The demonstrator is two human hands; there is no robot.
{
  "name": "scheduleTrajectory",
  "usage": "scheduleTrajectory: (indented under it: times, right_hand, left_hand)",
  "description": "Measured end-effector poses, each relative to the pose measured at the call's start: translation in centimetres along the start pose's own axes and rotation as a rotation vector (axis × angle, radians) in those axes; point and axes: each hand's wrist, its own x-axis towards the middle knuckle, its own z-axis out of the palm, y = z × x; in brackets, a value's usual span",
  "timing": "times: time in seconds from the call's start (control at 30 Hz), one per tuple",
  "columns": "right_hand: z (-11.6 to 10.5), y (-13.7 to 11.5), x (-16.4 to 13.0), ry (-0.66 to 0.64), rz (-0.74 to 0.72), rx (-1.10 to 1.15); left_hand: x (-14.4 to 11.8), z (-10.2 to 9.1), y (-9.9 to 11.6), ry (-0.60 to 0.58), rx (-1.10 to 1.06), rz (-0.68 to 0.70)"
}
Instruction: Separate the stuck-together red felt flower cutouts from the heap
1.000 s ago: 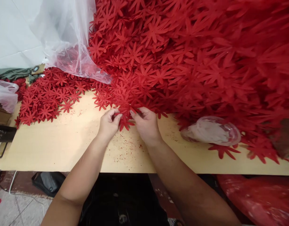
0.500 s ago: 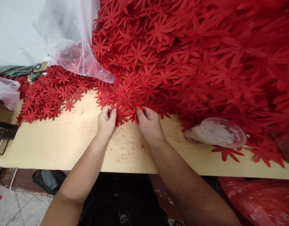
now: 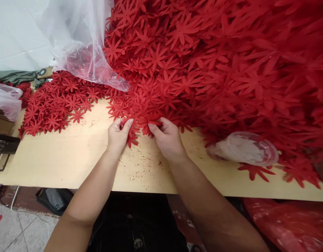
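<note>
a large heap of red flower cutouts (image 3: 216,63) covers the wooden table (image 3: 59,157) (clear plastic bag (image 3: 77,38) at upper left). at the heap's near edge, the left hand (image 3: 118,134) and right hand (image 3: 166,136) each pinch a small red flower bunch (image 3: 136,127) between them.

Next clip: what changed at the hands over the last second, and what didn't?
Little moved. Both hands stay at the pile's edge: the left hand still pinches red flower cutouts, the right hand still grips others beside it. The big red pile, plastic bag and table are unchanged.
</note>
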Motion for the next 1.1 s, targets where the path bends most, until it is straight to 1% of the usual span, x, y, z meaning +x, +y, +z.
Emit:
scheduleTrajectory:
  times: [0.07,0.17,0.23,0.3,0.33,0.37,0.4,0.5,0.53,0.57,0.63,0.7,0.77,0.83,0.9,0.97,1.1]
  right_hand:
    - [-0.1,0.0,-0.1,-0.021,-0.003,-0.034]
    - [-0.4,0.1,-0.2,0.012,0.032,-0.076]
    - [-0.6,0.2,-0.2,0.047,0.050,-0.065]
    - [-0.6,0.2,-0.2,0.046,0.053,-0.039]
    - [-0.5,0.2,-0.1,0.038,0.051,-0.031]
    - [-0.4,0.2,-0.1,0.028,0.049,-0.029]
    - [-0.3,0.2,-0.1,0.018,0.046,-0.030]
    - [0.2,0.2,-0.1,-0.017,0.028,-0.005]
    - [0.2,0.2,-0.1,-0.034,0.016,0.013]
    - [0.3,0.3,-0.2,-0.054,0.005,0.035]
    - [0.3,0.3,-0.3,-0.118,0.011,0.071]
    - [0.3,0.3,-0.3,-0.190,0.046,0.087]
    - [0.4,0.3,-0.3,-0.209,0.065,0.094]
    - [0.5,0.4,-0.3,-0.162,0.056,0.096]
    - [0.5,0.5,-0.3,-0.108,0.046,0.079]
    - [0.3,0.6,-0.2,-0.080,0.034,0.032]
    - [0.0,0.9,0.0,-0.004,-0.003,-0.022]
  left_hand:
    - [0.2,-0.1,-0.1,0.014,-0.002,0.019]
    - [0.6,-0.2,-0.2,0.035,0.035,0.064]
    - [0.7,-0.5,-0.1,0.073,0.104,0.160]
    - [0.4,-0.7,0.3,0.103,0.188,0.292]
    - [0.2,-0.8,0.5,0.093,0.222,0.348]
    - [-0.2,-0.9,0.8,0.057,0.241,0.381]
    - [-0.5,-0.8,1.0,-0.002,0.247,0.387]
    - [-1.4,-0.3,1.2,-0.213,0.224,0.296]
    - [-1.6,-0.1,1.1,-0.253,0.217,0.264]
    - [-1.7,0.1,1.0,-0.265,0.208,0.242]
    - [-1.6,0.5,0.6,-0.228,0.172,0.194]
    - [-1.3,0.6,0.3,-0.170,0.121,0.102]
    - [-1.1,0.6,0.1,-0.138,0.095,0.015]
    - [-1.1,0.6,0.0,-0.136,0.116,0.002]
    - [-1.2,0.7,0.0,-0.143,0.150,0.031]
    - [-1.5,1.0,0.0,-0.153,0.157,0.040]
    - [-1.7,1.4,0.5,-0.221,0.055,-0.040]
